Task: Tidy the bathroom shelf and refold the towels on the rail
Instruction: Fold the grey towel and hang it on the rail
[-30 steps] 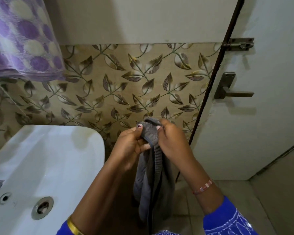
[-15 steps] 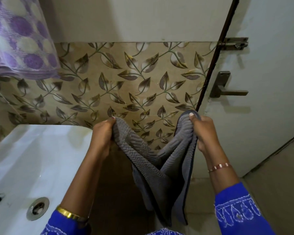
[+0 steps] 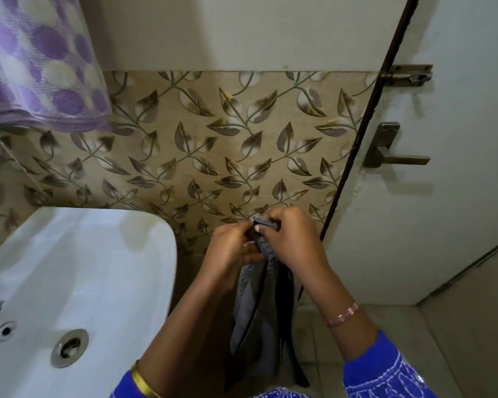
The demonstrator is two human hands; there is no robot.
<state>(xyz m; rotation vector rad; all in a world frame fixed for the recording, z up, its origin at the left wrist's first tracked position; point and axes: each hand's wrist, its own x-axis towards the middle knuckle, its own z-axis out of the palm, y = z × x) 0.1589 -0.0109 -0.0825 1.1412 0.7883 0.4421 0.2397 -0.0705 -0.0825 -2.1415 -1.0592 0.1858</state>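
A: What has been changed in the last half second?

B: The two top corners of the grey towel (image 3: 259, 308), which were held wide apart with the cloth sagging between them, have been brought together. The towel is now doubled lengthwise and hangs down in front of the person, between the white basin (image 3: 104, 271) and the door (image 3: 457, 196).

A: And how is it gripped?

B: The joined top edge is pinched by the left hand (image 3: 233, 248) and by the right hand (image 3: 292, 239), fingers curled round it, the hands touching each other.

A: What is meant by that for the task?

B: One fold is judged to have been made (a second may be needed). The towel has not yet been put on any rail, and no shelf can be seen.

A: Anything else different?

B: The view has been shifted slightly; the purple spotted towel (image 3: 41, 70) at upper left is hung as before, and the door handle (image 3: 394, 156) is untouched.
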